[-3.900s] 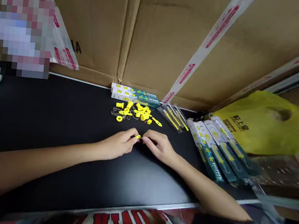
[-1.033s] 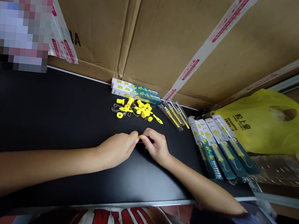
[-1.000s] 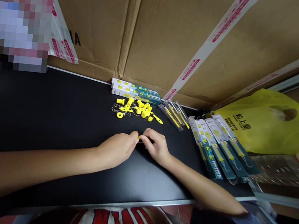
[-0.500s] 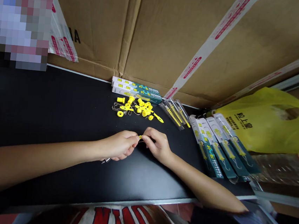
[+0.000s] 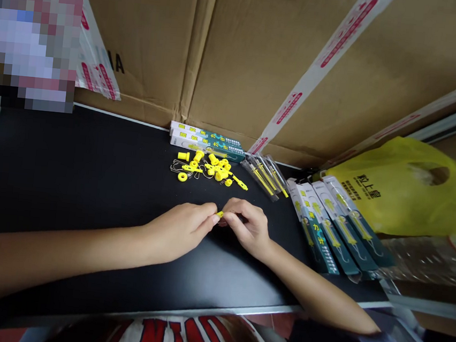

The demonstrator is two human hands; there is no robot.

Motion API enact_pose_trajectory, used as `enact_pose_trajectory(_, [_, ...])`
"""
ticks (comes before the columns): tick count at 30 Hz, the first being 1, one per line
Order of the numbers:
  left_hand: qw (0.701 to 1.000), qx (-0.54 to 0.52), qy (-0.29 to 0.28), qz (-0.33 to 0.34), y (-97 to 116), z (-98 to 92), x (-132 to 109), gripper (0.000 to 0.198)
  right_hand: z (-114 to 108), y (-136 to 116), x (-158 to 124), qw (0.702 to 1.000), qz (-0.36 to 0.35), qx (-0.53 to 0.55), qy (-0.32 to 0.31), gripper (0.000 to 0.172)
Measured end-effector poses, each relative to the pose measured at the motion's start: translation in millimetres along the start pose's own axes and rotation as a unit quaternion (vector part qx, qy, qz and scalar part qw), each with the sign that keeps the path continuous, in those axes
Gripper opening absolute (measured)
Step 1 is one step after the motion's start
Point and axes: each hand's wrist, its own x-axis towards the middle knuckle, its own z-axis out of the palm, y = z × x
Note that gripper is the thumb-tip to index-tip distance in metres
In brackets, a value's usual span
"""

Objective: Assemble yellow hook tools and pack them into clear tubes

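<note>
My left hand (image 5: 188,229) is closed around a small yellow plastic piece (image 5: 219,214), whose tip pokes out between thumb and forefinger. Close against it, my right hand (image 5: 246,227) pinches at a thin metal wire (image 5: 222,222) beside that tip; its exact shape is too small to make out. Both hands are just above the black tabletop. Beyond them lies a loose pile of yellow plastic parts (image 5: 220,171), with rings, plugs and flat slotted strips. Bent metal hooks (image 5: 179,166) are mixed in at the pile's left side.
Two printed boxes (image 5: 208,146) lie behind the pile. Clear tubes with yellow rods (image 5: 267,176) are to its right, then several green-and-white boxes (image 5: 338,224) and a yellow plastic bag (image 5: 412,188). A large cardboard box (image 5: 254,60) walls off the back of the black table (image 5: 70,177).
My left hand has turned over and shifted slightly right, and the silvery end below it no longer shows. My right hand has moved a little right, still pinching.
</note>
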Motion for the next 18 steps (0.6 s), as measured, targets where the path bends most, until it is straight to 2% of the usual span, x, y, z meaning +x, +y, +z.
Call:
enact_pose_trajectory(4, [0.989, -0.124, -0.041, -0.071, 4, 1.3, -5, 0.03, -1, -7, 0, 0.997, 0.052, 0.057, -0.016, 0.02])
enact_pose_trajectory(7, [0.977, -0.171, -0.068, -0.111, 3, 4.6, -11, 0.03, 2, -13, -2, 0.983, 0.131, 0.127, -0.025, 0.024])
enact_pose_trajectory(11, [0.978, -0.175, -0.048, -0.107, 1, 7.6, -13, 0.029, 5, -17, -2, 0.954, 0.219, 0.2, -0.04, 0.024])
enact_pose_trajectory(15, [0.975, -0.208, -0.007, -0.081, -4, 10.7, -9, 0.023, 5, -15, 0, 0.944, 0.233, 0.233, -0.034, 0.023])
enact_pose_trajectory(18, [0.946, -0.301, -0.05, -0.113, -9, 14.3, -6, 0.025, 2, -13, 0, 0.959, 0.202, 0.195, -0.038, 0.022])
